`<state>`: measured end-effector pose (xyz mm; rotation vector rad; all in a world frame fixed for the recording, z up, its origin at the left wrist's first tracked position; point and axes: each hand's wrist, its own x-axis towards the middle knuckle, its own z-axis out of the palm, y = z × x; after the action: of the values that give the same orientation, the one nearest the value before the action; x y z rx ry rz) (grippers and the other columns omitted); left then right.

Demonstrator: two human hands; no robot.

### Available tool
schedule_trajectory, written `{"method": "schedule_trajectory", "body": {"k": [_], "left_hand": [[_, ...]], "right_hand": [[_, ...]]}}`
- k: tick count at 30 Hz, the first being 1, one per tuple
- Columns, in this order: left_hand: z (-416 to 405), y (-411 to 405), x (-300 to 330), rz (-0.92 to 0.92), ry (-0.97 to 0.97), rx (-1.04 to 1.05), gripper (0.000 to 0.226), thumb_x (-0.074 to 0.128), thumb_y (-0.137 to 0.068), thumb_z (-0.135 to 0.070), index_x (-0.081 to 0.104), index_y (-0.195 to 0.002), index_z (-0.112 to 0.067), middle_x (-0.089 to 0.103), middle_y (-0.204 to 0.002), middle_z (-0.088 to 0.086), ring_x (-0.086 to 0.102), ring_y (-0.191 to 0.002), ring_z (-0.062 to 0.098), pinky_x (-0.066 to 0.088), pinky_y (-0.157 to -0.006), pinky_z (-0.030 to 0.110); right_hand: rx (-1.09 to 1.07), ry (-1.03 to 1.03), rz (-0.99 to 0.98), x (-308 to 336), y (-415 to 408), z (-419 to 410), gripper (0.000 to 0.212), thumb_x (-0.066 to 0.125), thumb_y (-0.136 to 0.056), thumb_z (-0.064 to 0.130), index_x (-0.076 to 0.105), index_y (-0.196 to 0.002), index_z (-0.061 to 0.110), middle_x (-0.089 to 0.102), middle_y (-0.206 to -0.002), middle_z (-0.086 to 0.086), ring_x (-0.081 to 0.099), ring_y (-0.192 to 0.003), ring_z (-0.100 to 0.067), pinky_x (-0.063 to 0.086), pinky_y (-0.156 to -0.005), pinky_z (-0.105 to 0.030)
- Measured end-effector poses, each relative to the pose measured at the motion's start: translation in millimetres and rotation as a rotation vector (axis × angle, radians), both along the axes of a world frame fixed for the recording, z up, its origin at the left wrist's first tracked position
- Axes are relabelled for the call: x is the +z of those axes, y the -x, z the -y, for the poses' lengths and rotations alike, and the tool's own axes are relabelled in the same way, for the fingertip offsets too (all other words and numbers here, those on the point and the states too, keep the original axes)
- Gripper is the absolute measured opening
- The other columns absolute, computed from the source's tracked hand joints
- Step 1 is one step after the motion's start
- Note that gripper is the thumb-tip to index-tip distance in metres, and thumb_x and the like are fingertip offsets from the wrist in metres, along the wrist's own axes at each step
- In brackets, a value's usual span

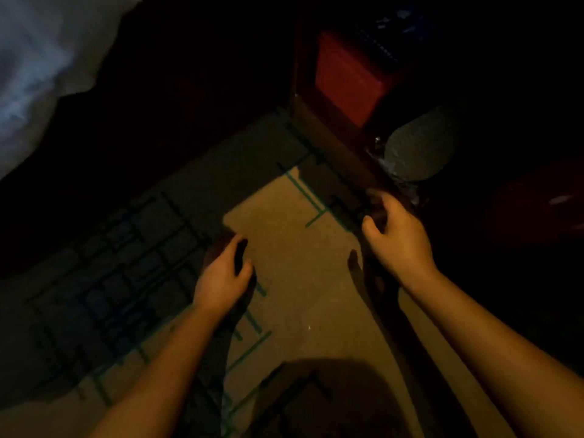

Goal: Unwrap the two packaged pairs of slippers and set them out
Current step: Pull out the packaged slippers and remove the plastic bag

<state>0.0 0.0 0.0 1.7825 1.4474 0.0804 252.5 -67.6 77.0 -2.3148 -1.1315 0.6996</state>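
Both hands — left hand (221,276), right hand (398,235) — curl loosely, empty, fingertips lost in shadow.

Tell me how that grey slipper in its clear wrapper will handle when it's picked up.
The grey slipper looks thin and flat with a textured sole, so it is probably light and somewhat floppy. The clear wrapper around it glints and crinkles, so it may feel slippery and shift in the grip. Neither the right hand nor the left hand holds it.
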Motion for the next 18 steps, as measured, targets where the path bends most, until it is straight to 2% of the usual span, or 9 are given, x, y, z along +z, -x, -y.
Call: {"method": "schedule_trajectory", "body": {"k": [3,6,8,11,14,16,18], "left_hand": [[9,4,-10,-0.111,-0.111,-0.089,0.055,0.049,-0.086,-0.033,0.033,-0.139,-0.024,0.052,-0.135,0.013,0.051,-0.12,0.034,0.044,-0.098,0.041],[20,10,-26,-0.258,-0.262,-0.228,0.062,0.042,-0.079,-0.041,0.035,-0.138,-0.025,0.037,-0.149,0.01,0.035,-0.134,0.034,0.032,-0.108,0.052],[24,15,-31,-0.299,-0.321,-0.236,0.063,0.035,-0.078,-0.045,0.033,-0.138,-0.027,0.033,-0.151,0.008,0.025,-0.138,0.029,0.025,-0.109,0.057],[40,25,-37,-0.363,-0.305,-0.196,0.064,0.026,-0.081,-0.05,0.022,-0.143,-0.033,0.022,-0.155,0.002,0.01,-0.143,0.022,0.011,-0.112,0.055],[55,36,-39,-0.412,-0.302,-0.229,0.062,0.026,-0.084,-0.049,0.021,-0.143,-0.03,0.025,-0.154,0.003,0.01,-0.141,0.021,0.018,-0.11,0.057],[62,43,-37,-0.44,-0.289,-0.245,0.061,0.029,-0.084,-0.047,0.026,-0.142,-0.028,0.03,-0.152,0.004,0.013,-0.139,0.021,0.028,-0.106,0.059],[67,46,-37,-0.444,-0.275,-0.24,0.06,0.029,-0.084,-0.047,0.027,-0.141,-0.029,0.032,-0.152,0.004,0.013,-0.138,0.02,0.031,-0.103,0.061]], "right_hand": [[0.057,-0.06,0.152,-5,-11,-13,0.046,0.047,-0.087,0.025,0.048,-0.132,0.015,0.054,-0.133,-0.014,0.048,-0.126,-0.029,0.037,-0.107,-0.037],[0.114,-0.102,0.285,-6,-19,-23,0.054,0.04,-0.078,0.033,0.05,-0.129,0.017,0.055,-0.125,-0.016,0.048,-0.12,-0.035,0.041,-0.102,-0.047],[0.124,-0.116,0.432,-2,-24,-25,0.053,0.053,-0.074,0.026,0.052,-0.127,0.015,0.054,-0.122,-0.018,0.047,-0.116,-0.039,0.042,-0.097,-0.049],[0.119,-0.082,0.605,-7,-28,-23,0.068,0.069,-0.064,0.018,0.05,-0.13,0.019,0.049,-0.131,-0.017,0.041,-0.123,-0.038,0.034,-0.097,-0.051],[0.094,0.0,0.678,-19,-34,-23,0.083,0.069,-0.06,0.021,0.039,-0.137,0.026,0.036,-0.147,-0.014,0.029,-0.136,-0.035,0.026,-0.104,-0.056],[0.089,0.107,0.615,-24,-38,-24,0.086,0.068,-0.068,0.022,0.029,-0.144,0.026,0.023,-0.155,-0.011,0.019,-0.142,-0.033,0.02,-0.107,-0.059],[0.116,0.215,0.515,-29,-39,-23,0.085,0.066,-0.076,0.023,0.019,-0.147,0.026,0.012,-0.158,-0.007,0.009,-0.145,-0.029,0.018,-0.109,-0.057]]}}
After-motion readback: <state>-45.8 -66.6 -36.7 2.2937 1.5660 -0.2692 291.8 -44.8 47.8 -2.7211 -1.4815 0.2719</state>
